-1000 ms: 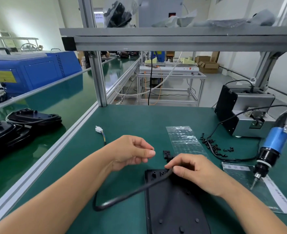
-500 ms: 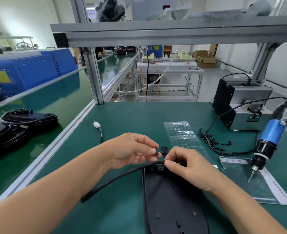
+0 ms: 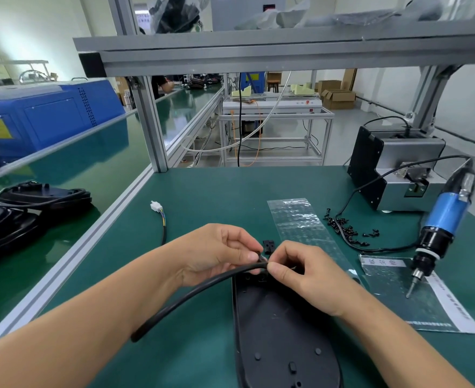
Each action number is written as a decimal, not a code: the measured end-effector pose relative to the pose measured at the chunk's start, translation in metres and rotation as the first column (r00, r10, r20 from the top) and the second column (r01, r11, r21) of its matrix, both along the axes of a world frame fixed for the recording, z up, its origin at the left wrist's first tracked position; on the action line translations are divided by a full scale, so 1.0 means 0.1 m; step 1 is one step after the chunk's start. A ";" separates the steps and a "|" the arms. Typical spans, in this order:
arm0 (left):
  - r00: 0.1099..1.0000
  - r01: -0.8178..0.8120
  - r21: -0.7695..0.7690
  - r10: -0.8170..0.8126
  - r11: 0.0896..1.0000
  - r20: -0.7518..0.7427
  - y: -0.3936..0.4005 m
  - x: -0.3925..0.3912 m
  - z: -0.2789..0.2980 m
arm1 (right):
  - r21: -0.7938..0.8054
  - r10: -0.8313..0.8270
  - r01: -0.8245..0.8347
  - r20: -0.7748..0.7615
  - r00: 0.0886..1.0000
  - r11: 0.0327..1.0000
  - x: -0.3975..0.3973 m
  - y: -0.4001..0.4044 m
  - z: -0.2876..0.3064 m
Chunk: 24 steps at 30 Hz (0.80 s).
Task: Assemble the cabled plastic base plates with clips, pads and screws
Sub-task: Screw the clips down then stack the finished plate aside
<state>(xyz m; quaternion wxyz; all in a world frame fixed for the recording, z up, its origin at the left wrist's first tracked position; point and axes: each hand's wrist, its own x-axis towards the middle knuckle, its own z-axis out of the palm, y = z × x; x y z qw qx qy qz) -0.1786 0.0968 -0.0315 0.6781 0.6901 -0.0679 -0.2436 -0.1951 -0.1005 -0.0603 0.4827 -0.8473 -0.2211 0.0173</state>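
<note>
Green bench (image 3: 230,197) carrying the work. Black base plate (image 3: 281,331) lies flat near the front edge, its far end under both hands. A black cable (image 3: 191,289) rises from the bench at lower left, arches over the left forearm side, and ends at the plate's far end, where the right hand (image 3: 309,278) pinches it between thumb and forefinger. The left hand (image 3: 216,253), fingers curled, pinches a small black clip (image 3: 261,257) at its fingertips, touching the cable just beside the right thumb. A second clip (image 3: 268,245) lies on the bench just beyond the fingers.

Surroundings: a grey feeder box (image 3: 398,169) stands at far right; a blue screwdriver (image 3: 437,228) hangs tilted, tip over a printed bag (image 3: 415,301). A clear pad strip (image 3: 300,225) lies between the hands and a scatter of black screws (image 3: 345,228). The cable's white plug (image 3: 155,206) rests to the left, well apart from the plate. Stacked black plates (image 3: 35,200) sit on the conveyor (image 3: 91,169) at left. The hands hide the cable's seat in the plate.
</note>
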 end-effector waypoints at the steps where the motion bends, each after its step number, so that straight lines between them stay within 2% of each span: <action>1: 1.000 -0.009 -0.013 0.009 1.000 -0.006 0.00 0.00 0.00 | -0.002 -0.003 0.003 0.001 1.000 1.000 0.00 0.00 0.00; 5: 1.000 -0.027 -0.056 0.026 0.998 -0.017 -0.01 -0.01 0.00 | -0.009 -0.020 0.020 0.007 1.000 1.000 -0.01 0.01 0.00; 8: 1.000 -0.008 0.001 0.008 1.000 0.029 -0.01 -0.02 0.02 | -0.010 -0.039 0.039 0.029 0.999 0.999 -0.02 0.02 -0.02; 13: 0.995 -0.067 0.079 0.061 0.995 0.078 0.03 0.00 0.04 | -0.025 -0.038 0.039 0.040 0.998 0.999 -0.03 0.02 -0.02; 24: 0.990 -0.013 0.165 -0.011 0.986 0.141 0.03 -0.05 0.08 | -0.031 -0.043 0.045 0.044 0.998 0.999 -0.02 0.02 -0.02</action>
